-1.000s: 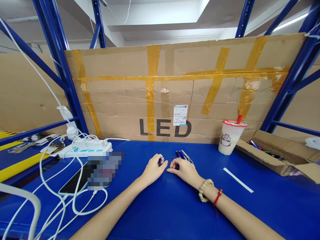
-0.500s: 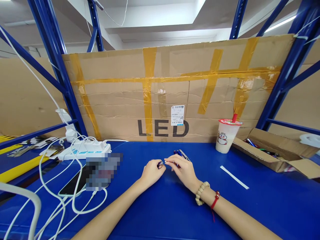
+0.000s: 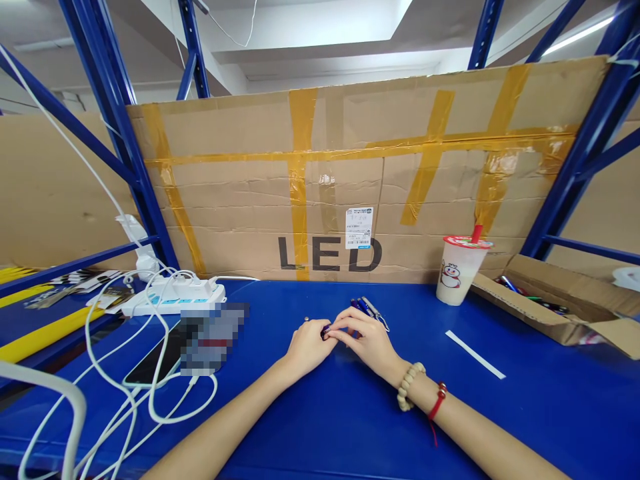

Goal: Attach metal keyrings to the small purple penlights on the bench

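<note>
Both of my hands rest on the blue table (image 3: 320, 413), fingertips meeting. My left hand (image 3: 306, 347) is curled shut around a small dark pen part (image 3: 325, 330) that pokes out by its thumb. My right hand (image 3: 364, 339) pinches the same small piece from the other side; a bead bracelet and a red cord sit on its wrist. Just behind my right hand lie a few blue pens (image 3: 367, 308). A tiny round piece (image 3: 307, 321) lies on the table beyond my left hand.
A taped cardboard sheet marked LED (image 3: 330, 193) stands at the back. A lidded drink cup (image 3: 459, 271) and an open cardboard box (image 3: 550, 307) with pens are at the right, a white strip (image 3: 475, 355) near them. A power strip (image 3: 173, 296), a phone (image 3: 155, 357) and white cables lie left.
My hands have closed together until the fingertips touch over the small pen part. A tiny round piece now shows on the table beyond my left hand.
</note>
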### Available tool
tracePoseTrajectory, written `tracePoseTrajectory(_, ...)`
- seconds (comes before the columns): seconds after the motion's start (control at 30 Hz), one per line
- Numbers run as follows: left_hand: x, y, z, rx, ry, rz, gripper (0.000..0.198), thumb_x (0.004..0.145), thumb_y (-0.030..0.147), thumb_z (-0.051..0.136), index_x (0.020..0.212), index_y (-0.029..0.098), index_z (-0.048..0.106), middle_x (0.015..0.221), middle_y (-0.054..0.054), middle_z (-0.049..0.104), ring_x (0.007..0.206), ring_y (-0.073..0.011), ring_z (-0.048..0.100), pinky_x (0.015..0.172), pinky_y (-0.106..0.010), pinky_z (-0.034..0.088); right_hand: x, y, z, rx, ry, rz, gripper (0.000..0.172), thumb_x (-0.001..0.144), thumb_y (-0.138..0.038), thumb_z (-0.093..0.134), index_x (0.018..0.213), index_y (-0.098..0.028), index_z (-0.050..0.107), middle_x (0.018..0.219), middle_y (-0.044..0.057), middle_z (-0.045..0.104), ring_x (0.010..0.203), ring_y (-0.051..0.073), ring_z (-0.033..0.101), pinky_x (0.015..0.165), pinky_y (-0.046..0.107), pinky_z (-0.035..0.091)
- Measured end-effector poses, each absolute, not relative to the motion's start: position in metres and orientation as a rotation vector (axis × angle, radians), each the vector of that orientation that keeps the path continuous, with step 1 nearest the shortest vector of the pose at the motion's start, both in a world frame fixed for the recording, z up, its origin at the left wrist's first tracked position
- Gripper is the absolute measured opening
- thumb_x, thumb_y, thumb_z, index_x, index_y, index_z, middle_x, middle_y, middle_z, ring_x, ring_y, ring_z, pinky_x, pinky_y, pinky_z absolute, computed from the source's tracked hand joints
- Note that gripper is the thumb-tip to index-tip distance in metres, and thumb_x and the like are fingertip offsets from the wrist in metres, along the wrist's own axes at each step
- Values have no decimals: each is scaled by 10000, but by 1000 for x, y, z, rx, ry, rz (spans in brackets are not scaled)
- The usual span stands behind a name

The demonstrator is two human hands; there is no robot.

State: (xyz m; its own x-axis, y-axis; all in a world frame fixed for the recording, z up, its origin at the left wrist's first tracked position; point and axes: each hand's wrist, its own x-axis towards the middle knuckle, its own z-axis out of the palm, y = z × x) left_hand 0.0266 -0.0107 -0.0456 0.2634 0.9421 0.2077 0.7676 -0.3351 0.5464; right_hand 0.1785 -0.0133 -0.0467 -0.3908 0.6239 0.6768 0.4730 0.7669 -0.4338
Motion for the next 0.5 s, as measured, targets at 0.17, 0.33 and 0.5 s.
tracePoseTrajectory(0.17, 27, -14, -42, 2212, 1648, 692, 130, 710, 185, 435, 593, 188, 492, 621, 0, 564, 656, -162, 529, 584, -229, 327, 179, -16, -43, -930, -2136, 264, 184, 836, -373, 501, 815, -239, 625, 924, 2, 585, 583, 67, 552, 526, 197, 441)
tracePoseTrajectory(0.33, 28, -11, -48, 2193, 1631, 792, 63, 681, 132, 469, 675, 190, 493, 724, -17, 580, 728, -172, 534, 591, -235, 338, 178, -17, -46, -959, -2113, 292, 163, 842, -365, 486, 906, -229, 549, 937, 5, 584, 534, 61, 541, 522, 200, 443)
tracePoseTrajectory(0.5, 12, 5, -43, 1979, 1636, 1132, 172, 677, 144, 543, 779, 186, 412, 842, -16, 519, 640, -112, 491, 618, -233, 388, 179, -15, -47, -1001, -2056, 230, 205, 844, -376, 473, 979, -228, 513, 920, 10, 589, 495, 58, 533, 520, 203, 441)
